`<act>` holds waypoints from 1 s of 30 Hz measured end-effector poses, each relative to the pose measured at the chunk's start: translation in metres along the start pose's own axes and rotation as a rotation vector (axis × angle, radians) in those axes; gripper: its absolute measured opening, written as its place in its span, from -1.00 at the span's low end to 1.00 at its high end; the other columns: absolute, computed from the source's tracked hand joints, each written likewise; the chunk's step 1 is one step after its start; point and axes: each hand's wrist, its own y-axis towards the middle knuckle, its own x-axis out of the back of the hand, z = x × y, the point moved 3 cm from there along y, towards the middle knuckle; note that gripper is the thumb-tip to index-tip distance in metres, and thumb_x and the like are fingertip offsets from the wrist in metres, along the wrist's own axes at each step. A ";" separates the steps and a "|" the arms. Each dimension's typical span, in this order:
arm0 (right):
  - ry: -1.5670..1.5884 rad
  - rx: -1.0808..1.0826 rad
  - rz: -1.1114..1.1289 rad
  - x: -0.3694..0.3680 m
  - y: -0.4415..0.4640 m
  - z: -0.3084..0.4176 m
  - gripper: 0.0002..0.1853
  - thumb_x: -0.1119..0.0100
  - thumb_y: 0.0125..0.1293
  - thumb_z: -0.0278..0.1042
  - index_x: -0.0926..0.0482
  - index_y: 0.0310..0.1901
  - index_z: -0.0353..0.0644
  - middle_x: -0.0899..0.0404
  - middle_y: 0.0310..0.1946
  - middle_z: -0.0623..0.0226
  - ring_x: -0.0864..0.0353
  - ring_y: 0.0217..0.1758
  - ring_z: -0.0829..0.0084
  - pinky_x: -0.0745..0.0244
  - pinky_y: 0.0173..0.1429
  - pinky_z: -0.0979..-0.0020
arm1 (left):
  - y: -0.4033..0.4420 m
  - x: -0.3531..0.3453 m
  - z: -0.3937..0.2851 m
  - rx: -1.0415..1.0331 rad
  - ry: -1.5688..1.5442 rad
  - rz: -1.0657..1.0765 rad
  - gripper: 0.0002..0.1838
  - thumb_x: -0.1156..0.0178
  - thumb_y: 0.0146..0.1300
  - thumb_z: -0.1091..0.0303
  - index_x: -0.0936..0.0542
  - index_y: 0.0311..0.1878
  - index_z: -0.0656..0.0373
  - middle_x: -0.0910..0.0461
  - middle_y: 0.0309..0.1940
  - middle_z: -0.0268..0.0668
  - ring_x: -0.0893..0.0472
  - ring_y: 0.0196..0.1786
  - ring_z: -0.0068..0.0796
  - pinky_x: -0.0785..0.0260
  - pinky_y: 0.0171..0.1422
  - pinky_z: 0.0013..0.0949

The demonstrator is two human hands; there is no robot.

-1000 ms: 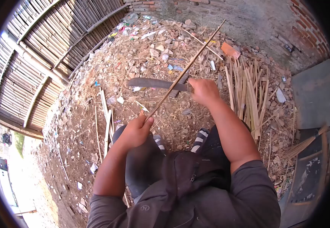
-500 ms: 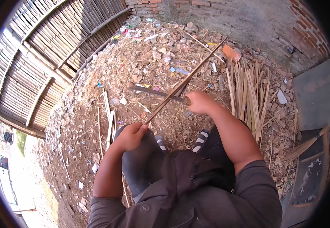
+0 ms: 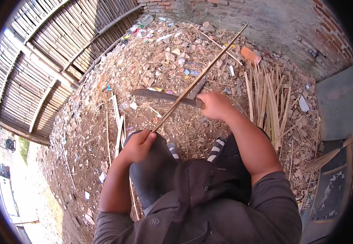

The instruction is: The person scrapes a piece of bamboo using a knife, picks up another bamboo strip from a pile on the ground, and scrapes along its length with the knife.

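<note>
My left hand [image 3: 139, 145] is closed around the near end of a long bamboo strip [image 3: 221, 53], which slants up and away to the right. In my right hand [image 3: 214, 105] is the handle of a machete [image 3: 156, 95], its dark blade pointing left. Blade and strip cross just left of my right hand; whether they touch I cannot tell. Behind the crossing, a greyish stick-like piece [image 3: 198, 87] shows beside the strip, partly hidden. My fingers cover most of the machete's handle.
A bundle of split bamboo strips [image 3: 269, 101] lies on the ground to the right. More strips [image 3: 117, 122] lie left of my knee. Rubble and litter cover the dirt up to a brick wall [image 3: 262, 20] and a bamboo fence [image 3: 26, 81]. A grey panel [image 3: 337, 103] leans at right.
The bamboo strip's far end has risen and swung slightly right. My right hand and the machete have shifted a little, with the blade's tip further left. Both hands keep their hold.
</note>
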 end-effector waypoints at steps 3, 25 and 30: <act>0.096 0.022 0.120 -0.018 0.007 -0.015 -0.65 -0.27 0.10 -0.29 -0.69 -0.03 -0.02 -0.72 -0.26 0.05 -0.73 -0.10 0.00 -0.61 -0.04 0.03 | 0.002 -0.002 0.005 -0.006 0.014 0.012 -0.59 -0.07 0.59 0.07 -0.57 -0.19 0.29 -0.59 -0.43 -0.08 -0.57 -0.30 -0.23 -0.43 -0.10 -0.16; -0.193 -0.026 -0.234 0.014 0.011 -0.036 -0.78 -0.28 0.08 -0.41 -0.63 -0.18 -0.05 -0.70 -0.36 0.09 -0.74 -0.18 -0.02 -0.60 -0.08 -0.04 | -0.029 0.005 -0.001 0.042 -0.032 0.030 -0.56 -0.03 0.62 0.02 -0.57 -0.20 0.24 -0.49 -0.47 -0.34 -0.45 -0.34 -0.52 -0.40 -0.20 -0.27; -0.199 -0.014 -0.199 0.000 0.013 -0.030 -0.80 -0.29 0.07 -0.40 -0.65 -0.21 -0.07 -0.72 -0.34 0.10 -0.74 -0.16 0.01 -0.60 -0.10 -0.03 | -0.042 0.002 0.004 0.139 -0.067 0.025 -0.56 -0.03 0.62 0.04 -0.52 -0.25 0.24 -0.45 -0.50 -0.34 -0.42 -0.36 -0.53 -0.37 -0.24 -0.27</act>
